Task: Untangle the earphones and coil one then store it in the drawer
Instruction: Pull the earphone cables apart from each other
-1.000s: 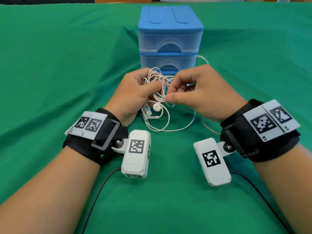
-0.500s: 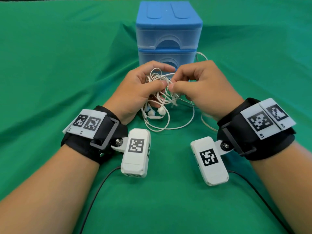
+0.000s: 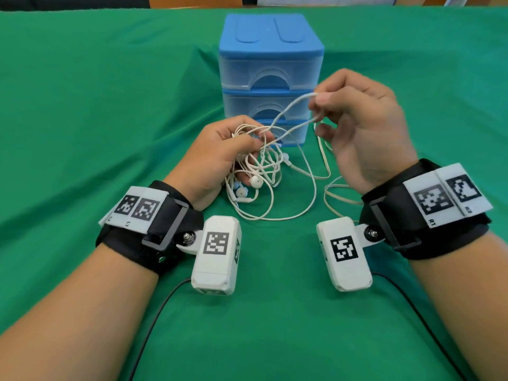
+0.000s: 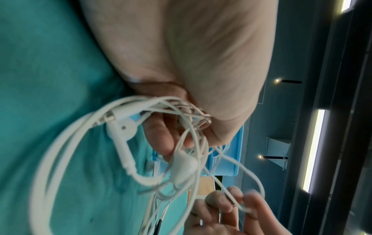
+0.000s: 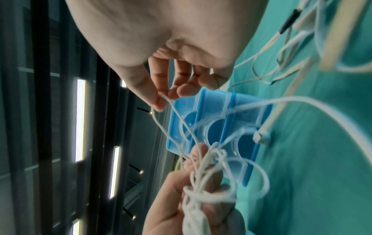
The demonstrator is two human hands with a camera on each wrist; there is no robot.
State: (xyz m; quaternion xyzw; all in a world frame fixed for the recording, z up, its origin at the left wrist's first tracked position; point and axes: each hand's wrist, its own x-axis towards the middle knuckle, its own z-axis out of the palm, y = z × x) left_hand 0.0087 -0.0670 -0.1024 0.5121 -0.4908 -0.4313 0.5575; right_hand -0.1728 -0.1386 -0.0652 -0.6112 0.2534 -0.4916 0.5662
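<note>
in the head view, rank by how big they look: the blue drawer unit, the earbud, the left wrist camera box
1. drawer unit, clearly largest, though farthest away.
2. left wrist camera box, nearer the camera, which enlarges it.
3. earbud, by far the smallest.

On my right wristband [image 3: 423, 207], at the right of the head view, the white plate carries two square black-and-white code markers; under the nearer one I read "R1", and the small print under the other is too blurred to make out. The white plate on my left wristband [image 3: 143, 213], at lower left, has two such markers with tiny characters beneath that I cannot read. Each wrist camera housing [image 3: 215, 254] bears a code marker, no words. The blue drawer unit [image 3: 270, 64] shows no lettering.
</note>
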